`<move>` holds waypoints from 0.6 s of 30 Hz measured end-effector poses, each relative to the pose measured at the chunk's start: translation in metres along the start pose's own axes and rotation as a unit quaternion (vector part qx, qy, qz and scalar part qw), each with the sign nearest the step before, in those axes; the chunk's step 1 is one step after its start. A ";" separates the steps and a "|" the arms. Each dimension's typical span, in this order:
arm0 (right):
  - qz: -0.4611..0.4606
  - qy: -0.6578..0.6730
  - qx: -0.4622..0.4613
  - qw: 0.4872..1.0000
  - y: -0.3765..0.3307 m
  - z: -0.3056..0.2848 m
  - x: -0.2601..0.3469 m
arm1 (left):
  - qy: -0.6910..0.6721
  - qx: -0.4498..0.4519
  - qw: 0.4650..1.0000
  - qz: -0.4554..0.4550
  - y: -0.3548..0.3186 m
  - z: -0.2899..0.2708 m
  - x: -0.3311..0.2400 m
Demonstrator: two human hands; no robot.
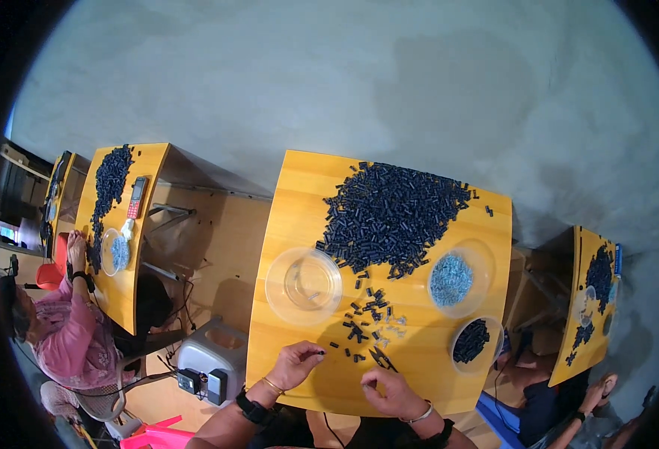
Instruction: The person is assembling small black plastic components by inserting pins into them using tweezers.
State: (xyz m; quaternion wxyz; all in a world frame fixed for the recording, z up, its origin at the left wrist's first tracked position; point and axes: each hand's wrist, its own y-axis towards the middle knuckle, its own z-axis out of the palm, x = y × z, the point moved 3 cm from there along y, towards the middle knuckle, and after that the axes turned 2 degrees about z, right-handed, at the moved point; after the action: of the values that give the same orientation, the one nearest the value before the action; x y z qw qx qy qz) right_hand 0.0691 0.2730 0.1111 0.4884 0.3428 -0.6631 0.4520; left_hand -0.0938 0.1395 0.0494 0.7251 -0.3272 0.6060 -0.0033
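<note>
My left hand (pixel 294 365) is closed in a pinch over the near edge of the wooden table, with a small black tubular piece (pixel 321 352) at its fingertips. To its right, my right hand (pixel 391 393) has its thumb and forefinger pressed together; whatever they hold is too small to make out. A dark pair of pliers or snips (pixel 383 359) lies just beyond that hand. Loose black pieces (pixel 357 331) are scattered in front of both hands, next to a few small clear bits (pixel 397 329). Behind them spreads a large heap of black pieces (pixel 389 217).
A clear round tub (pixel 275 288) stands left, with little inside. At right are a tub of pale blue bits (pixel 450 279) and a bowl of black pieces (pixel 471 341). People sit at tables left (pixel 146 194) and right (pixel 569 352). A grey stool (pixel 213 352) stands nearby.
</note>
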 end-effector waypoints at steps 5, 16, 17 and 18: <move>0.020 -0.018 -0.013 1.000 -0.003 -0.004 -0.006 | -0.020 -0.010 1.000 -0.017 -0.002 0.000 0.015; 0.059 -0.021 -0.047 0.997 -0.010 -0.027 -0.017 | -0.023 -0.013 0.999 -0.034 0.004 0.003 0.024; 0.065 -0.022 -0.049 0.996 -0.010 -0.029 -0.018 | -0.023 -0.013 0.999 -0.035 0.004 0.003 0.025; 0.065 -0.022 -0.050 0.996 -0.010 -0.030 -0.018 | -0.032 -0.011 0.999 -0.041 0.004 0.002 0.026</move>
State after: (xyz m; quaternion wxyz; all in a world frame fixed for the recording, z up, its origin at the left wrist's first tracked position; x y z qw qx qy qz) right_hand 0.0938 0.2980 0.0997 0.4599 0.2839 -0.7159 0.4420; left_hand -0.0863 0.1330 0.0248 0.7396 -0.3592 0.5690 -0.0158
